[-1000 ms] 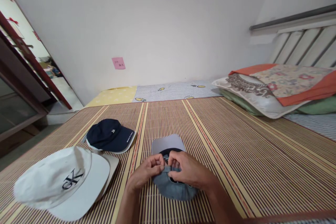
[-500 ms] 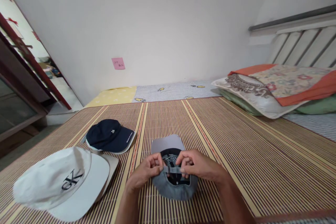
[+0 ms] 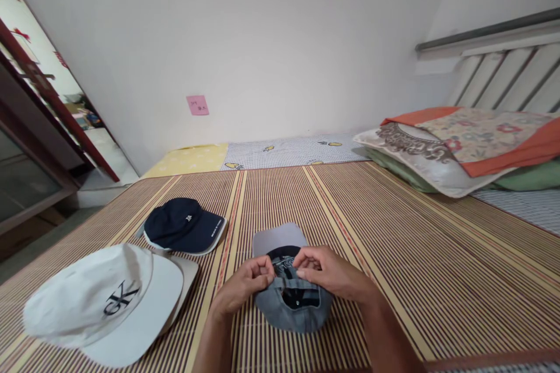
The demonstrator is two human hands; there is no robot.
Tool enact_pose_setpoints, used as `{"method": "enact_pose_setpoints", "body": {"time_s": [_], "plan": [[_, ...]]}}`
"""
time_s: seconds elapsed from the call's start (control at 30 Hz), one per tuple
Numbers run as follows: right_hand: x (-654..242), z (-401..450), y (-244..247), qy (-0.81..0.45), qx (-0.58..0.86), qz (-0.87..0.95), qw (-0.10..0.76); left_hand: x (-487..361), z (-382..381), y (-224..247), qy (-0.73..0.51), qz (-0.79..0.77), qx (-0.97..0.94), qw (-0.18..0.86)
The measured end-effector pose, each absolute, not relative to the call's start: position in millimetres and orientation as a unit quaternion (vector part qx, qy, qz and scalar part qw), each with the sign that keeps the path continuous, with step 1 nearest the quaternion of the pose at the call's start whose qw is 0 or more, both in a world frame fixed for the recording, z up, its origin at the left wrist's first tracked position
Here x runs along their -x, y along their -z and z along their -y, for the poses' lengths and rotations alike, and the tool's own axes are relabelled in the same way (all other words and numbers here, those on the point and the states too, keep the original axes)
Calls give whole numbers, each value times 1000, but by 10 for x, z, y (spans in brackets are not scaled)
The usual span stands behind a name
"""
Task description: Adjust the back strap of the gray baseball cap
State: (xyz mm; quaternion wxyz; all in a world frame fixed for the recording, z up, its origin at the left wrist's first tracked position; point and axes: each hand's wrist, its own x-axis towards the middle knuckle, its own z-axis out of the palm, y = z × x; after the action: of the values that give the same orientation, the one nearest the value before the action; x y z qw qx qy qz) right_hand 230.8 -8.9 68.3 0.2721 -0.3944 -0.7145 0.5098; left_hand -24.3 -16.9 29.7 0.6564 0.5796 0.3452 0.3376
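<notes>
A grey baseball cap [image 3: 292, 319] lies in front of me, its opening up and its light grey brim [image 3: 277, 238] pointing away. Across its back gap runs a narrow adjusting strap [image 3: 292, 283]. The thumb and fingers of my left hand [image 3: 244, 283] are closed on the left end of this strap. My right hand [image 3: 335, 273] has its fingers curled in a pinch at the strap's right part; the exact hold of its fingertips is partly hidden. Inside the cap, dark lining with pale lettering shows between the hands.
To the left rest a white cap [image 3: 87, 297] with black letters, a beige brim [image 3: 186, 282] beneath it, and a navy cap [image 3: 175, 226]. All lie on a striped bamboo mat [image 3: 376, 233]. Pillows [image 3: 420, 157] are stacked at the right; a pink note [image 3: 198, 105] is on the wall.
My right thumb has moved up slightly off the strap's lower edge, and the strap lies a little flatter. The left hand has barely moved; the other caps stay put.
</notes>
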Motion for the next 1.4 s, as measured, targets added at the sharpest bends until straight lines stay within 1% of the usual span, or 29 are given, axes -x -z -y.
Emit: {"method": "enact_pose_setpoints", "body": {"time_s": [0.13,0.33,0.4,0.6,0.7,0.83,0.97,1.07,1.4], "plan": [[-2150,153,-750,-492,387,725,286,231,166,-295,-344,-344,-576,657],[-1897,215,-754,-398,389,778,294,212,135,-221,-365,-331,-561,665],[-1869,215,-731,-390,402,775,293,196,140,-228,-370,-328,-555,669],[-1886,196,-709,-426,393,750,319,163,176,-310,-372,-273,-537,707],[-1893,170,-708,-455,369,736,340,176,163,-274,-374,-265,-522,720],[-1918,135,-698,-475,359,721,354,186,128,-181,-343,-267,-512,741],[-1958,119,-677,-482,365,722,335,183,122,-145,-317,-274,-545,726],[-1981,111,-664,-490,354,724,331,179,137,-151,-326,-290,-549,713],[-2059,62,-628,-558,287,692,358,85,158,-189,-341,-298,-563,692]]}}
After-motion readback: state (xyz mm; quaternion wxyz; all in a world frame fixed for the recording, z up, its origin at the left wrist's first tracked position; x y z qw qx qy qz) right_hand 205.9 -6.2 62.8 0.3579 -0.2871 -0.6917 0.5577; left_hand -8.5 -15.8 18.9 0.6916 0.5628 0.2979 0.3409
